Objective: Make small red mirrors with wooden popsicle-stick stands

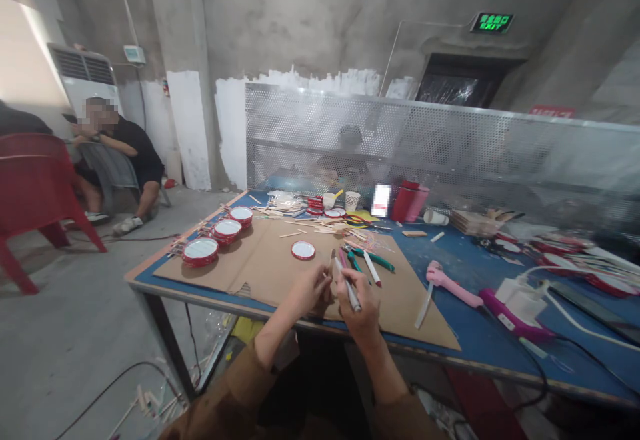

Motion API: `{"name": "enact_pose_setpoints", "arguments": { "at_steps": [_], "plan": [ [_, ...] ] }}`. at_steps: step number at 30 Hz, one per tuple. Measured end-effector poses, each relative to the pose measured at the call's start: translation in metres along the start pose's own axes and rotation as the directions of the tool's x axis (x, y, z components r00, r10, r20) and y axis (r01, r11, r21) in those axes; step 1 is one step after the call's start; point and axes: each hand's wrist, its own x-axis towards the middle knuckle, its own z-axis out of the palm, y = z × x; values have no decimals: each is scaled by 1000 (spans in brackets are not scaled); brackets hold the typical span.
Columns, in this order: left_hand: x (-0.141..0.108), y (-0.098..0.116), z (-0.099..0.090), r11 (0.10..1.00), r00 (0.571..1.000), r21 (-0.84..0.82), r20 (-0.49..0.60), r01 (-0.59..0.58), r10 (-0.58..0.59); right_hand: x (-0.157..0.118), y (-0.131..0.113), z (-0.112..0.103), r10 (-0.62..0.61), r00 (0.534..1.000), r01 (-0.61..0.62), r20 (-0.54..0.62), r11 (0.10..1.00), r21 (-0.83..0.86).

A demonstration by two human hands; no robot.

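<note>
My left hand [316,287] is closed on a thin wooden stick [331,258] that stands up between its fingertips. In my right hand [359,303] is a white marker [350,287], held like a pen and slanting toward the stick. Both hands are close together above the front edge of a brown cardboard sheet [270,267]. A small round red-rimmed disc [303,250] lies just beyond my left hand. Past my right hand are another white marker [373,269] with a red tip and teal-handled pliers [375,259].
Red-rimmed drums [200,252] line the table's left side. Sticks [320,228], paper cups [352,201] and a lit phone [381,201] stand or lie farther back. At right are a pink glue gun [453,285] and a purple power strip [515,317]. A person [133,150] sits at far left.
</note>
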Motion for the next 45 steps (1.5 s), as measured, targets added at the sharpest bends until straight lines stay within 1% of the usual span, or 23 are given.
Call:
{"name": "enact_pose_setpoints", "arguments": {
  "at_steps": [3, 8, 13, 18, 23, 28, 32, 36, 42, 45],
  "plan": [
    [0, 0, 0, 1000, 1000, 11, 1, 0, 0, 0, 0, 0, 1, 1000, -1, 26, 1000, 6],
    [1, 0, 0, 1000, 1000, 22, -9, 2, -1, 0, 0, 1, 14, 1000, -14, -11, 1000, -14],
    [0, 4, -1, 1000, 1000, 11, -1, 13, -13, 0, -1, 1, 9, 1000, -9, 9, 1000, -5],
    [0, 2, -1, 1000, 1000, 19, -8, 22, -22, -2, 1, 1, 45, 999, -45, -15, 999, -10],
    [0, -1, 1, 1000, 1000, 19, -20, 16, -16, -1, -2, -1, 16, 999, -17, 32, 1000, 10],
    [0, 1, 0, 1000, 1000, 21, -10, 22, -22, -1, -2, 0, 27, 1000, -28, -13, 999, -18],
    [0, 0, 1, 1000, 1000, 7, -15, 26, -26, -1, 0, 1, -5, 1000, 5, 10, 1000, -15],
    [0, -3, 2, 1000, 1000, -26, -22, 8, -9, -2, 0, 0, 16, 1000, -16, -9, 1000, 0],
    [0, -1, 0, 1000, 1000, -3, -24, 0, 0, 0, -3, -1, -14, 1000, 14, 26, 1000, 21],
    [0, 1, -1, 1000, 1000, 0, -14, 11, -11, 1, -2, -1, -9, 1000, 8, 4, 1000, 5]
  ]
}}
